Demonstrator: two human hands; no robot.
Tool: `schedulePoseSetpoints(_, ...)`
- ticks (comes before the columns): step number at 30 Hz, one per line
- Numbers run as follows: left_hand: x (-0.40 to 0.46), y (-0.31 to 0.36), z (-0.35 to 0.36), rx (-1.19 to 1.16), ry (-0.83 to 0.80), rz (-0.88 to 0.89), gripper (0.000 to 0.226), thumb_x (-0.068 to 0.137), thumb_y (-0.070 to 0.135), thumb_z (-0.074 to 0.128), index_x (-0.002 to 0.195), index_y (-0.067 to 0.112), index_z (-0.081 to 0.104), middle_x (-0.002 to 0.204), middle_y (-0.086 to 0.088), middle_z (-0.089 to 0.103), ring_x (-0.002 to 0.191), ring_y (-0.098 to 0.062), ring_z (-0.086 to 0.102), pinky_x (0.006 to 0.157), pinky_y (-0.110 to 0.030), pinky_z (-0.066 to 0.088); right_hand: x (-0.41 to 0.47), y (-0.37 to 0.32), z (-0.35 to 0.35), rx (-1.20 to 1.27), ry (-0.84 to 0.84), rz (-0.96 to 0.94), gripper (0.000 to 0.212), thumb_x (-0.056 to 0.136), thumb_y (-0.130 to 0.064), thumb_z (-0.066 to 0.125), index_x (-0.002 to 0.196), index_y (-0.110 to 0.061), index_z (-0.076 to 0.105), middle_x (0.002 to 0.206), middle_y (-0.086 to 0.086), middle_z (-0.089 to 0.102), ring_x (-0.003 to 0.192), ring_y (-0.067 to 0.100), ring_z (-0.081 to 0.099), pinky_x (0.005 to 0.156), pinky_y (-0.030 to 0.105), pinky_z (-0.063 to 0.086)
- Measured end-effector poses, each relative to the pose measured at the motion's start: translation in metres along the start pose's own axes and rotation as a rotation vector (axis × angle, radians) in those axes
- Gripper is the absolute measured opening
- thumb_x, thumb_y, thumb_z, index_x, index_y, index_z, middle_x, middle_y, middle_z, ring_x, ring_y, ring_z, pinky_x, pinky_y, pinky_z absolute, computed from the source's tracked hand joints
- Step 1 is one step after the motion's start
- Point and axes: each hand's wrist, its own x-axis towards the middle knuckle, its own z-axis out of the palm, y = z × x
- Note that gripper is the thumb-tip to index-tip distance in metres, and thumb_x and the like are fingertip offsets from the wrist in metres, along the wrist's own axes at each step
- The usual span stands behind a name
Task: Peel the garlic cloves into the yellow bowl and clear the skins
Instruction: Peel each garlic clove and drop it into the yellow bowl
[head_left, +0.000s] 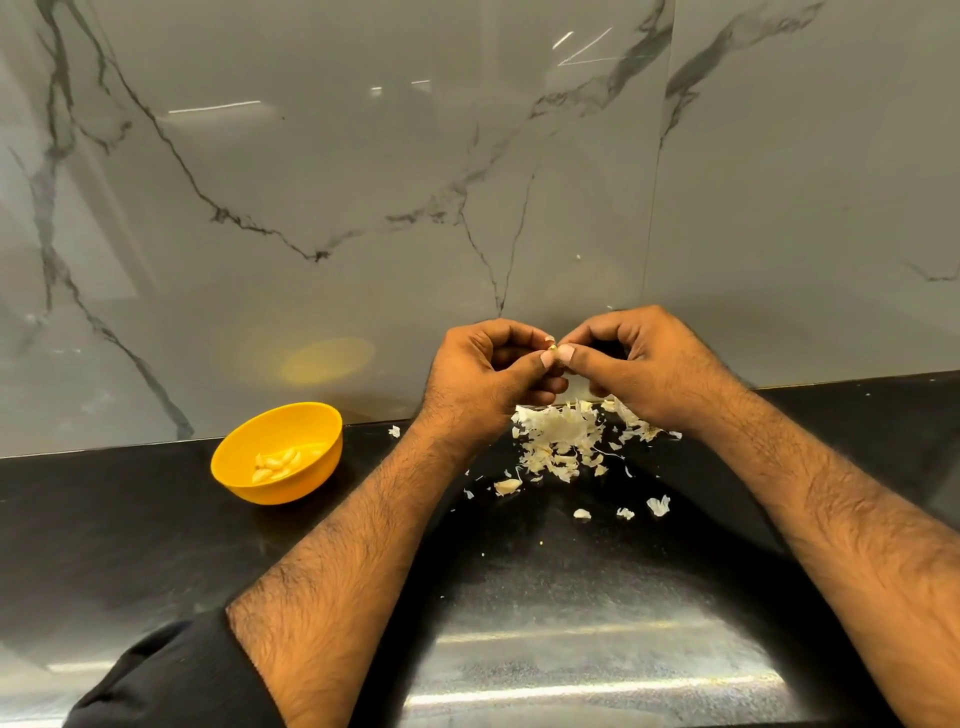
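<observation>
My left hand (483, 371) and my right hand (631, 364) meet above the black counter, fingers curled. Between their thumbs and fingertips they pinch a small garlic clove (552, 349), mostly hidden by the fingers. Directly below the hands lies a pile of white garlic skins (558, 436). An unpeeled clove (508, 486) lies at the pile's near left edge. The yellow bowl (244, 480) stands to the left on the counter and holds several peeled cloves (278, 462).
Loose skin flakes (657, 505) are scattered on the black counter (156, 519) in front of the pile, one flake (395, 431) near the wall. A grey marble-patterned wall (363, 182) rises right behind the counter.
</observation>
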Motion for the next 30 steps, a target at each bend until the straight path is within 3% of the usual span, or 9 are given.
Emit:
schedulePoseSetpoints(4,0.0008,-0.001,0.0,0.081,0.033,0.022,0.013,0.095,0.007,0.077,0.107,0.002,0.074,0.093,-0.013,0.08,0.084,-0.029,0.081,0.071,-0.046,0.068,0.0005,0.0001,0.0009,0.092,0.021,0.032,0.009,0.099,-0.03,0.072,0.1,-0.025,0.079,0.085,-0.008,0.077,0.076,0.011,0.074,0.071,0.03,0.065)
schedulePoseSetpoints(11,0.0014,-0.002,0.0005,0.206,0.038,0.032,0.01,0.1,0.017,0.074,0.102,0.007,0.075,0.088,-0.01,0.079,0.074,-0.023,0.078,0.062,-0.033,0.065,-0.0007,-0.0017,0.0028,0.318,0.015,0.092,0.015,0.093,-0.003,0.076,0.107,-0.007,0.075,0.091,0.009,0.08,0.083,0.026,0.08,0.08,0.045,0.067)
schedulePoseSetpoints(23,0.0017,0.0021,-0.0015,0.144,-0.028,-0.034,0.014,0.102,0.011,0.069,0.107,-0.001,0.076,0.088,-0.015,0.079,0.074,-0.024,0.078,0.068,-0.034,0.067,-0.0025,-0.0026,0.0031,0.268,0.011,0.071,0.012,0.093,-0.004,0.076,0.105,-0.008,0.076,0.085,0.009,0.08,0.079,0.026,0.08,0.072,0.04,0.067)
schedulePoseSetpoints(30,0.0012,-0.0003,-0.0018,0.137,-0.05,-0.061,0.014,0.103,0.011,0.068,0.107,-0.001,0.074,0.089,-0.017,0.079,0.073,-0.024,0.077,0.066,-0.033,0.066,-0.0012,-0.0013,0.0032,0.151,0.031,0.042,0.01,0.092,-0.008,0.079,0.099,-0.015,0.078,0.085,0.0,0.079,0.077,0.016,0.078,0.074,0.036,0.067)
